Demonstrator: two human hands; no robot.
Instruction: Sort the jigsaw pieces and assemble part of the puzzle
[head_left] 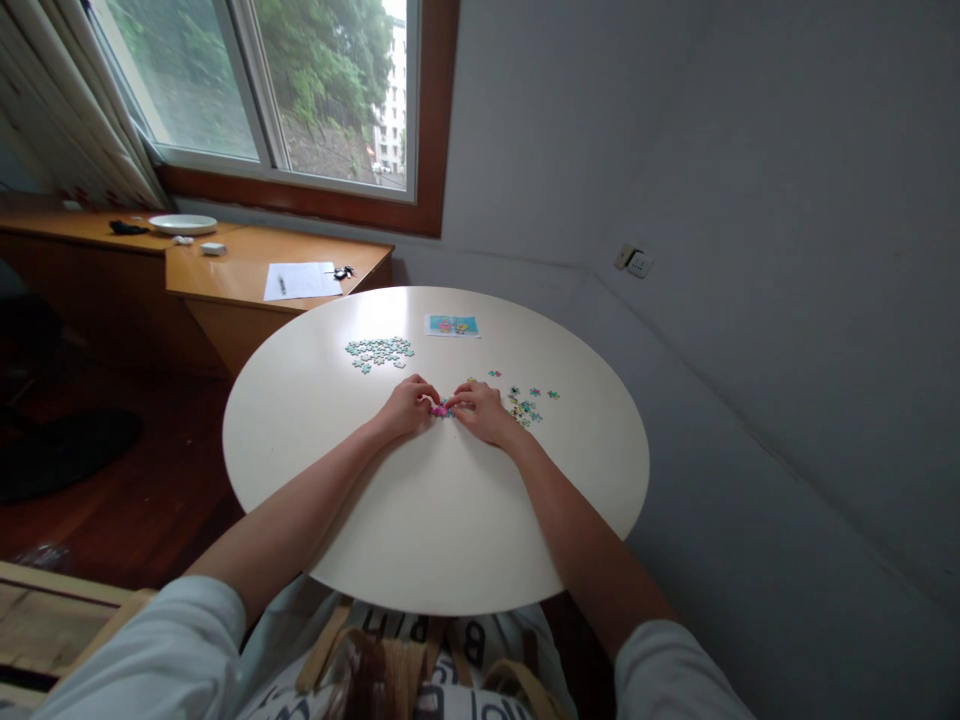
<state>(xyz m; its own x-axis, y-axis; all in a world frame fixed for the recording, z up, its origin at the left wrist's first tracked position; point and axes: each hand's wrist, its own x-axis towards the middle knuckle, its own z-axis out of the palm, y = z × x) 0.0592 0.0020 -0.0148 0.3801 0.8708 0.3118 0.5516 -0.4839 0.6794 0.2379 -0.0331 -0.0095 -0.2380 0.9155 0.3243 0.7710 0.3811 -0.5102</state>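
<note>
Several joined pink jigsaw puzzle pieces lie on the white oval table, between my two hands. My left hand has its fingers pinched on the left side of these pieces. From the right, my right hand closes its thumb and fingertips on the pieces' other edge. The fingers hide part of the pieces. Just past my right hand is a scatter of loose multicoloured puzzle pieces. Farther back on the left lies a group of pale blue-green pieces. A small picture card rests near the far edge.
Beyond the table, against the window wall, a wooden desk holds a white plate, a paper sheet and keys. A wall socket is at the right. A dark round base stands on the floor at left.
</note>
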